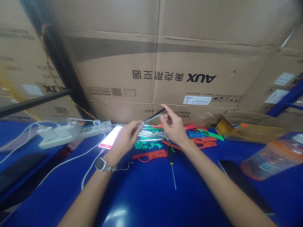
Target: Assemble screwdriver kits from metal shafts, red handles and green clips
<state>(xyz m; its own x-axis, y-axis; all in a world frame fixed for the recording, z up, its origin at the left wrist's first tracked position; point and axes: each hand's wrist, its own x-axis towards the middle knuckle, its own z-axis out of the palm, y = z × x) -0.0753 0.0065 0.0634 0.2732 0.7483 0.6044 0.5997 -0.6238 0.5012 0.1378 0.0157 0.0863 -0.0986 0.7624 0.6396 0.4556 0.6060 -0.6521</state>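
A thin dark rod (155,114) with pale wires spans the space between my hands, above the table. My left hand (124,138) is closed round its left end. At the other end, the thumb and fingers of my right hand (175,127) grip the rod and wires, index finger stretched along the tip. Below lie a heap of silvery rods with wires (150,134), partly hidden by my hands, and small green plastic pieces (148,145). A red lighter-like plastic shell (151,156) rests nearer me, beside a screwdriver (171,157) with a dark handle.
More red, blue and green shells (203,142) lie to the right. On the left are a lit phone (110,138) and a power strip (78,134) with cables. An orange-tinted clear jar (272,159) and a dark phone (246,186) are at right. Cardboard boxes (165,63) stand behind.
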